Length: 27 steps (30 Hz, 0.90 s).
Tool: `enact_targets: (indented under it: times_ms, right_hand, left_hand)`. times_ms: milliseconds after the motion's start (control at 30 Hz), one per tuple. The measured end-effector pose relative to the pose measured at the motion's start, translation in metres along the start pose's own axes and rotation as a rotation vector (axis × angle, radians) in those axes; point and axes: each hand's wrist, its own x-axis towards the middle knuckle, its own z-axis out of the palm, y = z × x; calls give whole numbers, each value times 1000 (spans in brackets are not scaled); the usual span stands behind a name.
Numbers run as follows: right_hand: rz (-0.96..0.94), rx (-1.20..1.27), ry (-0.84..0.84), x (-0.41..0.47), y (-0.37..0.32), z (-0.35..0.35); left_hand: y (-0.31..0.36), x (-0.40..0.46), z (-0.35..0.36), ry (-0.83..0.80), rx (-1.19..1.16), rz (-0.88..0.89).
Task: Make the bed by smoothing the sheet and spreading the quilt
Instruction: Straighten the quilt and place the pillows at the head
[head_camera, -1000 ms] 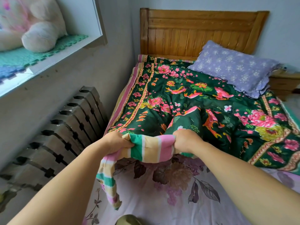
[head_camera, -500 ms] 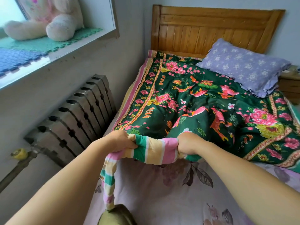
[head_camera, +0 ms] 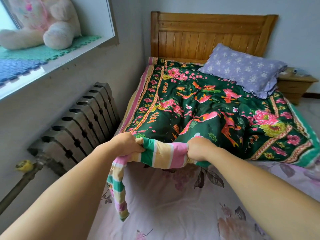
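Observation:
A dark green quilt [head_camera: 207, 108] with pink flowers and birds covers the upper half of the bed, bunched into folds in the middle. Its near edge shows a striped pink, green and yellow lining [head_camera: 162, 155], lifted off the bed. My left hand [head_camera: 127, 144] grips that edge on the left and my right hand [head_camera: 199, 149] grips it on the right, both with curled fingers. A striped corner hangs down below my left hand. Beneath lies a pale lilac floral sheet [head_camera: 173, 205], bare on the near half of the bed.
A lilac pillow [head_camera: 242, 70] lies at the wooden headboard [head_camera: 207, 35]. A grey radiator [head_camera: 78, 122] and its pipe run along the left wall, close to the bed. A plush toy [head_camera: 43, 23] sits on the window sill. A wooden nightstand [head_camera: 294, 85] stands far right.
The view has shifted right and slightly back, showing more of the radiator and pipe. Both hands still hold the quilt's striped edge, raised a little above the sheet.

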Motion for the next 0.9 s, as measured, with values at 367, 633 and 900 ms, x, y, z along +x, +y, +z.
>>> enact_targets:
  times_ms: [367, 633, 900]
  right_hand:
    - [8, -42, -86, -57, -62, 21]
    - [-18, -121, -162, -81, -94, 37]
    - [-50, -137, -259, -99, -116, 50]
  left_hand:
    - [-56, -55, 3, -19, -9, 9]
    - [-89, -84, 15, -41, -27, 12]
    - [-115, -108, 32, -71, -88, -34]
